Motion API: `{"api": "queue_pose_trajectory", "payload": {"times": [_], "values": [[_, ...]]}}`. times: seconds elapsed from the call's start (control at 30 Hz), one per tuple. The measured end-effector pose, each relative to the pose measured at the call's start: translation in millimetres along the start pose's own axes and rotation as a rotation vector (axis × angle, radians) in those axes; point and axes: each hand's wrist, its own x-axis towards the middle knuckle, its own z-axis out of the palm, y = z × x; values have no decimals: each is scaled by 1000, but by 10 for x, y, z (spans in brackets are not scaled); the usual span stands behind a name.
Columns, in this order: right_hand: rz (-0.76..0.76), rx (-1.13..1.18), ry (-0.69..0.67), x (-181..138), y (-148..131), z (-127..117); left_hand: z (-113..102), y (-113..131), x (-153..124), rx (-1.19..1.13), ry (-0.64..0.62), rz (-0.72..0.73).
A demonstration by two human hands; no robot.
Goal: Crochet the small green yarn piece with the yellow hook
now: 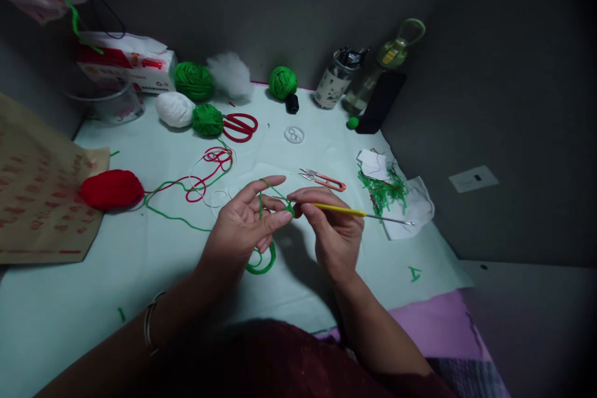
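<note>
My left hand (247, 224) is palm up over the pale table (140, 261), with green yarn (263, 258) looped over its fingers and pinched between thumb and fingertips. A strand of it hangs below the hand in a loop. My right hand (333, 230) grips a crochet hook with a yellow handle (345, 210), its hook end in a small green stitch (290, 206) where both hands meet. The metal tail of the hook points right.
A red yarn ball (112, 189) lies left, with red, white and green strands trailing. Green yarn balls (194, 81), a white ball (174, 109), red scissors (240, 126) and orange snips (324, 181) lie behind. A jar (334, 81), bottle (373, 78) and green yarn scraps (385, 189) sit right.
</note>
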Motion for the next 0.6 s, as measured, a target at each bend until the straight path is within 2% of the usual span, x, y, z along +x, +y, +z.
{"api": "queue_pose_trajectory", "payload": {"times": [0.07, 0.13, 0.23, 0.3, 0.33, 0.4, 0.5, 0.6], "values": [[46, 49, -13, -9, 11, -1, 4, -6, -7, 6, -4, 7], [30, 19, -50, -34, 12, -1, 7, -20, -16, 20, -5, 23], [-205, -291, -90, -95, -7, 2, 4, -44, -28, 5, 14, 44], [-362, -467, -85, -122, -17, 0, -7, -48, -27, -60, -38, -16], [-389, -483, -71, -122, -18, -4, -16, -43, -22, -101, -77, -68], [-314, -359, -3, -91, -17, -21, -39, -21, -7, -187, -130, -152], [-61, 6, 85, -3, -17, -42, -68, 16, 15, -253, -111, -141], [63, 184, 10, 44, -29, -26, -69, 11, 16, -174, -90, -66]]}}
